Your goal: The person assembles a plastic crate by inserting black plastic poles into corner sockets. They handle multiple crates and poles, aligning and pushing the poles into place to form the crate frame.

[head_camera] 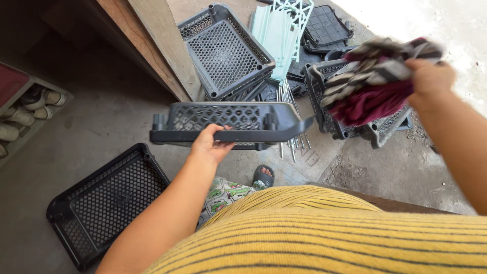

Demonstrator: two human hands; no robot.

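My left hand (210,143) grips the near rim of a dark grey perforated plastic tray (228,122), holding it up on edge above the floor. My right hand (430,80) is raised at the upper right and closed on a bunched cloth (373,76), striped black and white with a maroon part hanging below. The cloth is blurred. It hangs over another grey tray (324,96) that lies on the floor.
A black perforated tray (109,203) lies on the concrete floor at the lower left. More grey trays (223,50), pale green plastic frames (279,30) and thin metal rods (291,144) are piled ahead. A wooden plank (162,40) leans at the top. Shoes on a rack (25,111) are at the left.
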